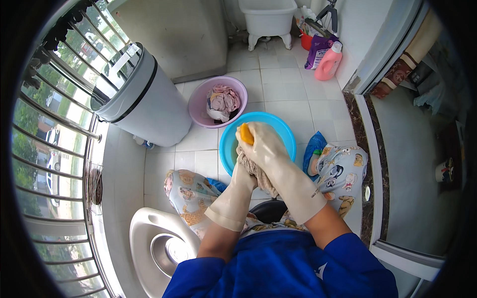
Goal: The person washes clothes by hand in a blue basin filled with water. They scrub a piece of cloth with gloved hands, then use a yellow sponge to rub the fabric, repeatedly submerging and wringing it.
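Both my hands wear long cream rubber gloves and meet over a blue plastic basin (289,130) on the tiled floor. My right hand (266,143) is closed around an orange bar, likely soap (246,134), and lies over a beige knitted cloth (261,177). My left hand (244,171) is beneath, against the cloth; its fingers are mostly hidden, so its grip cannot be made out. The cloth's lower end hangs between my wrists. Just behind the basin stands a purple basin (193,106) with a heap of pink and white clothes (223,100).
A grey cylindrical appliance (156,104) stands at the left by the barred window. A pink detergent bottle (328,62) and a purple bag (316,50) are at the back right. A white plastic seat-like item with a metal bowl (143,231) is at lower left; a door track runs along the right.
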### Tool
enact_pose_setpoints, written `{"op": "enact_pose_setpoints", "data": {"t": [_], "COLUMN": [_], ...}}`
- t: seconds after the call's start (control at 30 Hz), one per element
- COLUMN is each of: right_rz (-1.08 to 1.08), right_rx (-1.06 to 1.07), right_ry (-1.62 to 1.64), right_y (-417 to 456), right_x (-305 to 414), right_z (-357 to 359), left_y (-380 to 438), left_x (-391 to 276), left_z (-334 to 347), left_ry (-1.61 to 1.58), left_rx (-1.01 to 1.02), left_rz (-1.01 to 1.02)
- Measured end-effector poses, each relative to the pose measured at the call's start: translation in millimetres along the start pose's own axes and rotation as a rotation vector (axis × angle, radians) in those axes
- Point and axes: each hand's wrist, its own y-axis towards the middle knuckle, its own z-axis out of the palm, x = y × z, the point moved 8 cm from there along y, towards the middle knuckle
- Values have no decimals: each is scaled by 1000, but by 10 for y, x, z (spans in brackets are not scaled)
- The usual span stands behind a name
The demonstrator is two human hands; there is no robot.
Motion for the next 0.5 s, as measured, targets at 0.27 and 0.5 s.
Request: {"op": "enact_pose_setpoints", "data": {"t": [0.27,0.5], "right_rz": [298,407], "right_rx": [50,32], "right_ry": [574,469], "right_y": [-211,-349], "right_x": [-399,-508], "right_z": [-292,-31], "left_y": [-227,-515], "left_x": [-588,-1135], "left_z": [142,644], "left_ry": [49,841], "left_rx": [-100,197], "left_rz": [205,594]}}
